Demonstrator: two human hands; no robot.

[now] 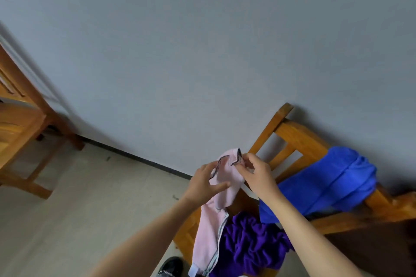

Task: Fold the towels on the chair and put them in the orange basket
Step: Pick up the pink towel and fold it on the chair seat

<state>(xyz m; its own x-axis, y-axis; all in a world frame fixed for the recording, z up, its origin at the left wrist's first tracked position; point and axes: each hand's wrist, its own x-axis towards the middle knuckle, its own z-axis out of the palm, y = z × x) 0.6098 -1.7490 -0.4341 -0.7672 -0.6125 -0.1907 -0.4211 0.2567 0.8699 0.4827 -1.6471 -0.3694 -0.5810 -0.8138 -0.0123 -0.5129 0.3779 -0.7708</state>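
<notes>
**Three towels at the chair**

A pink towel (221, 177), dark-stitched along its edge, is held up by its top and hangs past the chair's (299, 135) left edge. A crumpled purple towel (252, 247) lies on the seat. A blue towel (326, 182) is draped over the back rail.

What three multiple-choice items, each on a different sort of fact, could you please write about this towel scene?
1. Where does the crumpled purple towel lie? A: on the seat of the wooden chair; B: on the floor; C: in a basket.
2. How many towels show? A: one; B: two; C: three.
3. In what state is the pale pink towel? A: folded flat; B: held up, unfolded; C: lying untouched.

Answers:
1. A: it rests crumpled on the seat.
2. C: pink, purple and a bright blue towel draped on the chair.
3. B: the left hand and right hand grip its upper edge.
</notes>
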